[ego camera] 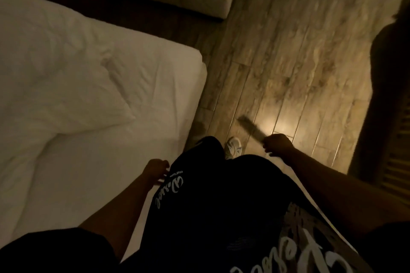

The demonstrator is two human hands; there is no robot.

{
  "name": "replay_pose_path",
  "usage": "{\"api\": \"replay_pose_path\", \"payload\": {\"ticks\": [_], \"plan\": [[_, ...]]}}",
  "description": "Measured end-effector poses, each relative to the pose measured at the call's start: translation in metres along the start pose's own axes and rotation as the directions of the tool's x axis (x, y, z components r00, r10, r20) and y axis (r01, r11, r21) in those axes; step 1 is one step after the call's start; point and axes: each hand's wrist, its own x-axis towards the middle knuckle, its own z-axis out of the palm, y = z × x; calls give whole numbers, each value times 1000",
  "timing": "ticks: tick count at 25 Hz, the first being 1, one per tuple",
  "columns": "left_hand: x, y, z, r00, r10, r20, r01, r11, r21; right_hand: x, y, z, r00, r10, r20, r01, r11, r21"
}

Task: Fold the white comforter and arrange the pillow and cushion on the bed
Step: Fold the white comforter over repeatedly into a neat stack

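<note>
Nothing is held in the left hand [156, 169], its grip loosely curled beside the bed [115, 173]. One white comforter [55, 68] is seen rumpled on it. Right hand [277, 145] is closed; contents cannot be told.

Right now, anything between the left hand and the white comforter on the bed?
Nothing visible. The left hand hangs empty at the mattress edge, and bare sheet runs from it to the crumpled white comforter. The right hand is out over the wood floor, holding something dark and blurred.
</note>
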Motion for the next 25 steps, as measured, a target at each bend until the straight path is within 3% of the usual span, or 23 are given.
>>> {"api": "replay_pose_path", "payload": {"ticks": [5, 7, 11, 18, 21, 25], "plan": [[25, 71, -24, 997, -70, 23, 72, 991, -115, 25, -176, -8, 971, -217, 96, 223, 973, -60], [40, 116, -37, 999, -37, 32, 41, 990, -132, 41, -221, -18, 973, -204, 109, 214, 973, -91], [61, 230, -73, 994, -23, 111, 57, 947, -315, 69, -294, -56, 986, -165, -3, 160, 958, -236], [88, 396, -131, 991, 107, 86, -48, 860, -509, 104, -421, -129, 999, 21, -42, -34, 938, -345], [96, 437, -140, 993, 101, 59, -50, 819, -571, 140, -485, -133, 1000, 16, -22, -25, 847, -531], [99, 456, -143, 997, -47, 66, 80, 732, -677, 192, -602, -102, 985, -100, 140, 172, 601, -781]]}}
